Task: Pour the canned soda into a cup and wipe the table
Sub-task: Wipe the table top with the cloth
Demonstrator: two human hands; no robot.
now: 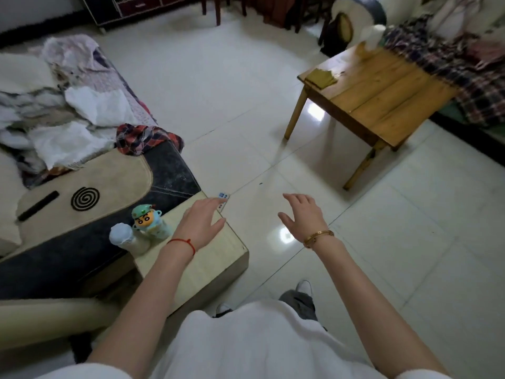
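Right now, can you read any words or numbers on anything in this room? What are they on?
No words or numbers can be read.
Cartoon bottle on the small table: a drawn face only, no letters.
Small blue-and-white box at the table's far corner: marks too small and blurred to read.
Black spiral coil on the sofa arm: a shape, not writing.
Yellow cloth on the wooden table: no text visible.

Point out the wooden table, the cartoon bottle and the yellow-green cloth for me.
wooden table (382,86): head view, bare planks of the top.
cartoon bottle (146,220): head view, on the printed face.
yellow-green cloth (321,77): head view, middle of the cloth, at the table's left end.
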